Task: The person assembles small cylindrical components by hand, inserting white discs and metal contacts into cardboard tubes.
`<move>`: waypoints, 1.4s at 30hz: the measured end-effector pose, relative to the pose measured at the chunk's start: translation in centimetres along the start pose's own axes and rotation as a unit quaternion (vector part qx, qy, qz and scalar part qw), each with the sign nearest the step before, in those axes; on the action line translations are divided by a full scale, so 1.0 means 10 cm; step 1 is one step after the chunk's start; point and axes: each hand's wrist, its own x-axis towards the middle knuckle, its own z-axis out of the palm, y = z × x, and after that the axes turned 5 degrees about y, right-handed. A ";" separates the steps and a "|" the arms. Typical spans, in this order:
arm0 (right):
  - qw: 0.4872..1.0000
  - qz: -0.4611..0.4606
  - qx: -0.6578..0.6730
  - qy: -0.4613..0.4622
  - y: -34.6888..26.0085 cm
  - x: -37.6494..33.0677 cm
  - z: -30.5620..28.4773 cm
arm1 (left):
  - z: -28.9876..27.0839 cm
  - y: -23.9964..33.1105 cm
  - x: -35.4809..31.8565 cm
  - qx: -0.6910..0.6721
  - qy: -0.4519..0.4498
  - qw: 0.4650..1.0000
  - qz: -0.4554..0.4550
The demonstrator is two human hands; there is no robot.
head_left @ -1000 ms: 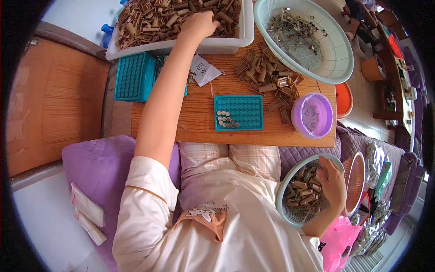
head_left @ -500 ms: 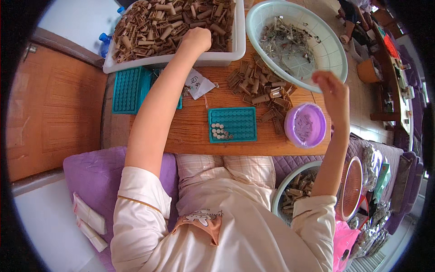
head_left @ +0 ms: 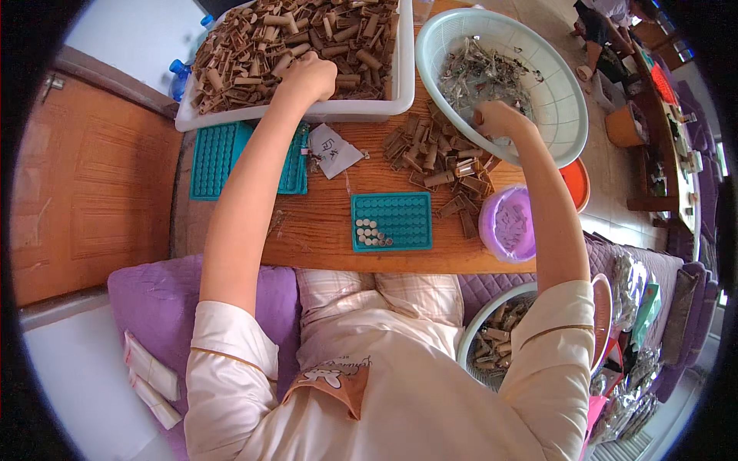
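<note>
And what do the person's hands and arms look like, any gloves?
No gloves: the left hand and right hand are bare, and so are the forearms. The short, loose sleeves are cream, each with a thin brown line across it.

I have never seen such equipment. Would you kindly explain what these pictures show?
No machine here: a person's two bare hands work. The view comes from a head-worn fisheye camera looking down. The left hand is at a white plastic bin of brown pieces; the right hand is at a pale green round mesh basket. Whether either holds anything is unclear. The brown wooden table bears a teal rectangular tray with small round pale pieces, and a purple round tub.
</note>
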 end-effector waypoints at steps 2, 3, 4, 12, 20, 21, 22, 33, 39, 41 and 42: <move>1.000 -0.001 0.016 -0.024 -0.03 -0.01 -0.03 | 0.01 -0.04 -0.03 0.051 0.047 0.997 0.043; 1.000 -0.002 0.017 -0.025 0.01 -0.03 -0.04 | 0.01 -0.04 -0.03 0.052 0.046 0.997 0.042; 0.996 -0.034 0.064 0.049 0.07 -0.08 -0.07 | 0.02 -0.05 -0.02 0.006 0.065 0.997 0.030; 0.841 0.021 0.500 0.205 0.07 -0.49 -0.50 | 0.10 -0.11 -0.02 -0.356 0.301 0.878 0.103; 0.893 0.021 0.230 0.385 -0.21 -0.93 -0.66 | -0.09 0.82 -0.93 -0.708 0.090 0.677 0.178; 0.893 0.019 0.231 0.385 -0.22 -0.95 -0.65 | -0.03 0.90 -0.98 -0.722 0.079 0.666 0.167; 0.852 0.003 0.401 0.337 -0.24 -0.99 -0.66 | 0.03 0.96 -1.04 -0.729 0.081 0.660 0.161; 0.564 -0.112 0.779 0.249 -0.63 -1.31 -0.45 | 0.13 0.98 -1.59 -0.824 0.077 0.547 0.124; 0.512 -0.079 0.830 0.208 -1.28 -1.67 -0.22 | 0.09 0.95 -2.03 -0.771 0.166 0.601 0.126; 0.504 -0.072 0.839 0.192 -1.39 -1.73 -0.15 | 0.06 0.92 -2.17 -0.784 0.139 0.602 0.061; 0.496 -0.066 0.848 0.177 -1.44 -1.76 -0.12 | 0.07 0.93 -2.20 -0.785 0.137 0.602 0.060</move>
